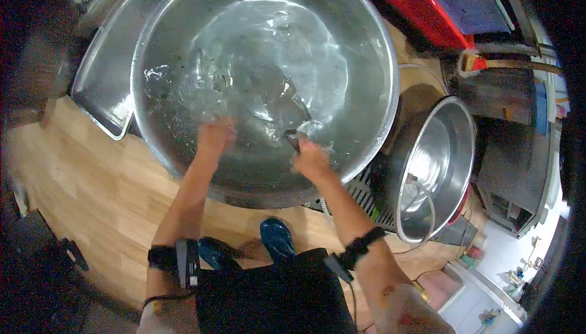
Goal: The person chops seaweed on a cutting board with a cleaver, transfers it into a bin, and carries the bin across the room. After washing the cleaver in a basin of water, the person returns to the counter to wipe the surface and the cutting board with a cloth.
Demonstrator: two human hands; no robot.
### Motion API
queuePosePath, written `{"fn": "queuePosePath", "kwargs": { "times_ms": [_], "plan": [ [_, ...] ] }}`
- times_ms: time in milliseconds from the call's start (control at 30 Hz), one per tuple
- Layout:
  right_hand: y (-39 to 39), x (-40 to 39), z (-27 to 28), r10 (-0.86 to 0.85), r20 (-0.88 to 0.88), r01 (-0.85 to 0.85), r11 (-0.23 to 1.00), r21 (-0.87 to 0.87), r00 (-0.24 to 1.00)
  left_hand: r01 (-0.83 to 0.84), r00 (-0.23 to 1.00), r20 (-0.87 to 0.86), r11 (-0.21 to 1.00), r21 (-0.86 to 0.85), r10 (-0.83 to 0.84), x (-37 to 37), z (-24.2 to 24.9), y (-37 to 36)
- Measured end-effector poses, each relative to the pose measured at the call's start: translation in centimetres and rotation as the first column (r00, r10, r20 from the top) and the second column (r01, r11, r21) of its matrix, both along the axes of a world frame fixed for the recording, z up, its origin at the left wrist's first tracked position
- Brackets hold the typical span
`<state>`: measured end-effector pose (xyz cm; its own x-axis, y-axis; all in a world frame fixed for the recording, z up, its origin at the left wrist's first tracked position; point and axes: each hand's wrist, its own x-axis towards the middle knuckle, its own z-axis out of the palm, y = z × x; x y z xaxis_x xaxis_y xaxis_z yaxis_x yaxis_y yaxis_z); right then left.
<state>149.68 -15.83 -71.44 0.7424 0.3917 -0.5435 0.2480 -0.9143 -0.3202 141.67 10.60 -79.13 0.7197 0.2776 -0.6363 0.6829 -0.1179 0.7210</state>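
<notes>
A big steel basin (152, 22) full of rippling water stands on the floor in front of me. My left hand (214, 137) dips into the water at the near side, blurred, and what its fingers hold cannot be made out. My right hand (310, 157) rests at the near rim, closed on a small dark object (293, 138) that pokes out toward the water. Both arms wear black straps near the elbow.
A flat steel tray (104, 71) lies to the left of the basin. A smaller steel bowl (455, 151) sits at the right over a grated drain (366, 196). Red crates (421, 10) stand behind. My blue shoes (278, 236) are on the wooden floor (79, 175).
</notes>
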Motion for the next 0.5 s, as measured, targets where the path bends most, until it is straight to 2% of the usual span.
{"fn": "queuePosePath", "kwargs": {
  "times_ms": [33,67,100,133,167,200,233,267,300,333,400,433,467,500],
  "plan": [
    [0.6,-0.9,-2.8,-0.003,0.005,0.003,1.000,0.003,1.000,-0.147,0.968,0.092,0.820,-0.553,0.236,-0.5,2.4,-2.7],
    [1.2,-2.2,-5.6,-0.306,-0.129,0.330,0.903,0.275,0.943,-0.014,0.991,0.100,0.820,-0.573,0.087,-0.1,7.4,-4.4],
    [1.8,-3.0,-7.1,-0.521,-0.333,0.618,0.636,0.462,0.786,0.115,0.992,0.108,0.798,-0.591,-0.062,0.0,11.4,-5.1],
    [2.7,-2.9,-7.0,-0.519,-0.336,0.618,0.637,0.460,0.786,0.111,0.993,0.105,0.799,-0.591,-0.060,-0.7,11.4,-5.0],
    [4.0,-2.4,-6.2,-0.537,-0.508,0.730,0.594,0.339,0.673,0.213,0.956,0.259,0.931,-0.295,-0.137,-1.5,11.3,-4.9],
    [4.9,-2.1,-5.1,-0.547,-0.650,0.811,0.551,0.196,0.528,0.260,0.891,0.374,0.965,0.041,-0.256,-2.1,11.0,-4.9],
    [4.1,-1.6,-1.6,-0.320,-0.938,0.943,0.332,0.022,0.135,0.254,0.893,0.375,0.966,0.040,-0.250,-2.8,10.0,-4.3],
    [2.7,-1.5,1.0,-0.324,-0.936,0.941,0.336,0.024,0.140,0.044,0.946,0.317,0.997,0.059,-0.061,-3.7,8.3,-3.3],
    [1.1,-1.5,3.1,-0.099,-0.992,0.962,0.267,0.048,0.077,-0.166,0.954,0.265,0.982,0.088,0.138,-4.2,7.0,-2.7],
    [0.2,-1.7,5.0,0.134,-0.991,0.980,0.196,0.046,0.020,-0.173,0.953,0.264,0.982,0.078,0.147,-4.2,6.4,-2.6],
    [-0.1,-2.0,9.2,0.066,-0.997,0.983,0.174,0.051,0.040,-0.362,0.904,0.371,0.845,0.393,0.215,-4.3,5.3,-3.1],
    [-0.1,-1.9,10.1,0.016,-0.997,0.987,0.143,0.071,0.069,-0.364,0.902,0.373,0.848,0.386,0.218,-4.4,4.0,-3.4],
    [0.1,-2.0,9.1,0.012,-0.997,0.987,0.142,0.076,0.075,-0.417,0.897,0.274,0.870,0.263,0.347,-4.4,2.7,-3.7],
    [0.3,-2.2,6.7,-0.230,-0.939,0.957,0.199,0.213,0.257,-0.477,0.876,0.157,0.867,0.143,0.455,-4.3,1.4,-4.0]
  ]
}}
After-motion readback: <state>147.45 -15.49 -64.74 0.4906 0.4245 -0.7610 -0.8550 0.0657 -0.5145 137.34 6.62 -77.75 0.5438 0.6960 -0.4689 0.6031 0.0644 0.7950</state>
